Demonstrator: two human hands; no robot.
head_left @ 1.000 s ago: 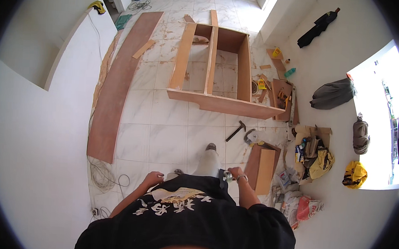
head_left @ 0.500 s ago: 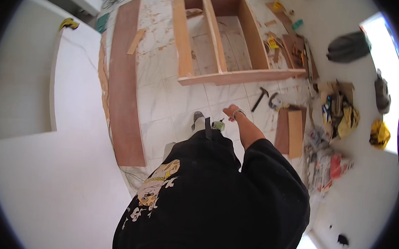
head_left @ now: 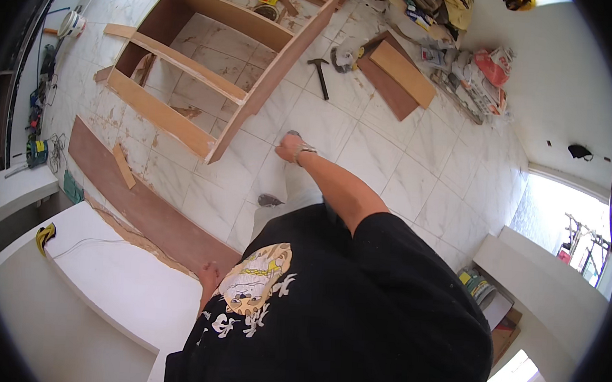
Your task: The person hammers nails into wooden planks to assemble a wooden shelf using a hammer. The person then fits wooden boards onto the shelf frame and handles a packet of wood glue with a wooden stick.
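Note:
My right hand (head_left: pixel 292 149), with a band at its wrist, hangs in front of me over the tiled floor. Its fingers are curled in, and whatever they may hold is hidden. Lower left, my left hand (head_left: pixel 209 276) shows beside my shirt, its fingers loosely bent and apart with nothing visible in them. In the view it overlaps the end of a long reddish-brown board (head_left: pixel 150 200); I cannot tell whether it touches. Ahead lies an open wooden cabinet frame (head_left: pixel 188 67) with a middle divider. A claw hammer (head_left: pixel 320 79) rests on the tiles right of the frame.
Wood panels (head_left: pixel 402 75) lie to the right, near plastic bags (head_left: pixel 491 69) by the wall. A small wood strip (head_left: pixel 123 166) rests on the long board. A white ledge (head_left: pixel 123 250) stands at left, with a yellow-and-black object (head_left: pixel 45 237) on it. A bucket (head_left: pixel 71 24) sits far left.
My view has turned to the right, so the cabinet frame and long board now lie further left. My left hand has come into view. My feet have shifted as in a step.

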